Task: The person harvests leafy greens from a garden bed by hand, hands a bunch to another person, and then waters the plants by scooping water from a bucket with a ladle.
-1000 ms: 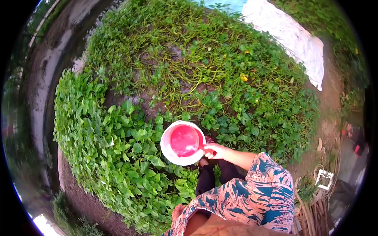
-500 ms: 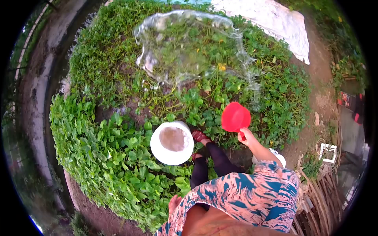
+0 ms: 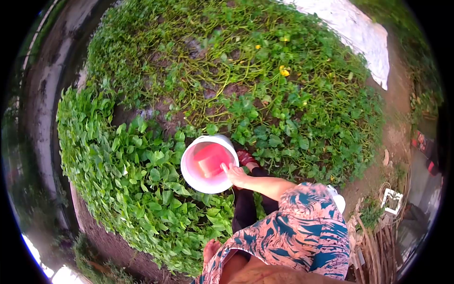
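A white bucket [image 3: 186, 176] stands among the leafy plants in front of my feet, with water in it. My right hand [image 3: 236, 175] reaches over its right rim, closed around the handle of a red water dipper [image 3: 211, 160]. The dipper's bowl lies inside the bucket, at or in the water; how deep it sits is hard to tell. My left hand [image 3: 211, 249] hangs low beside my body near the patterned garment [image 3: 293, 227]. It holds nothing visible, and its fingers look loosely apart.
Low green vines [image 3: 227, 94] with yellow flowers spread ahead, and broad-leaved plants [image 3: 132, 189] grow to the left. A white sheet [image 3: 354, 33] lies at the far right. Wooden sticks [image 3: 378, 246] and a white frame [image 3: 392, 201] lie at the right. Another white container [image 3: 337, 199] is partly hidden behind my arm.
My right hand has brought the red dipper from the right, down and left into the white bucket. The sheet of water flying over the vines is gone from the air.
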